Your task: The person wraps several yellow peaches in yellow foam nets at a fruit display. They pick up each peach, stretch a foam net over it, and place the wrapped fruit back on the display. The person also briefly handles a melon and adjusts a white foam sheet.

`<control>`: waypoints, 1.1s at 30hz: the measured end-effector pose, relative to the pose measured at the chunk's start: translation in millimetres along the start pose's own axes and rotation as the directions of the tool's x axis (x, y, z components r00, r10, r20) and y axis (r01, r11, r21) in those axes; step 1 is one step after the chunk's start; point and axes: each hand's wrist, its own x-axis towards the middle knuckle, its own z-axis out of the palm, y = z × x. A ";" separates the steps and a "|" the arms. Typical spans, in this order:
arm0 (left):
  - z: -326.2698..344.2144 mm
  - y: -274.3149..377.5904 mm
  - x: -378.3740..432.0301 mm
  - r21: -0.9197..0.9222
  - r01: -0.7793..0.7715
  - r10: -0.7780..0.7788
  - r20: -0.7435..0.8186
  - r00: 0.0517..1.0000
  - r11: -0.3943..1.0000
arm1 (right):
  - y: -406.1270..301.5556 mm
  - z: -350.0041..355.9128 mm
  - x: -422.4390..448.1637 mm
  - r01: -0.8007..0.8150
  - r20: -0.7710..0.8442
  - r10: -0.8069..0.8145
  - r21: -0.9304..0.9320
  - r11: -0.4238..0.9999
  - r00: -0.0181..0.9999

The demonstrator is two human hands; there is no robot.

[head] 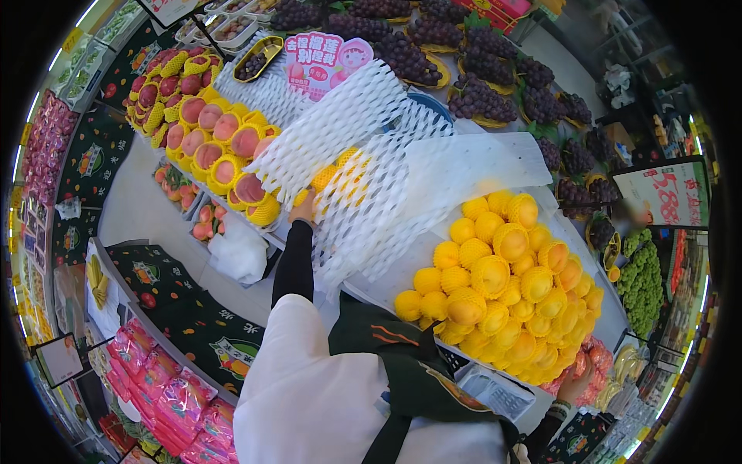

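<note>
My left hand (pixel 304 207), in a black sleeve, reaches to the near edge of white foam netting sheets (pixel 342 127); its fingers are partly hidden beside yellow foam-netted fruit (pixel 324 177), so its grip is unclear. Left of it stand rows of peaches in yellow foam nets (pixel 207 155). A large heap of yellow-orange fruit in yellow foam nets (pixel 490 276) lies to the right. At the heap's lower right end, my right hand (pixel 574 381), with a bracelet at the wrist, rests against pinkish-red fruit, apparently bagged (pixel 597 362); whether it grips any is unclear.
Purple grapes in shallow baskets (pixel 484 104) line the far side. A pink printed sign (pixel 324 61) stands behind the netting, near a gold tray of grapes (pixel 258 59). A price sign (pixel 664 194) rises at right. Pink packages (pixel 168 383) fill a lower-left shelf; a white plastic bag (pixel 239 250) hangs nearer.
</note>
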 end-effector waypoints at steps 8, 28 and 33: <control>-99.4 26.0 -81.5 -0.698 0.306 0.170 0.524 0.835 0.648 | -159.3 -14.0 0.4 0.149 -0.043 -0.145 0.133 0.980 0.989; -27.1 62.1 -356.9 0.041 0.669 0.229 0.923 -0.311 0.742 | -398.7 -83.2 -9.4 0.474 -0.314 -0.537 0.861 0.187 0.783; -27.7 81.2 -405.4 0.091 0.743 -0.024 0.995 -0.101 0.663 | -363.3 -88.2 -11.0 0.297 -0.161 -0.522 0.937 0.187 0.837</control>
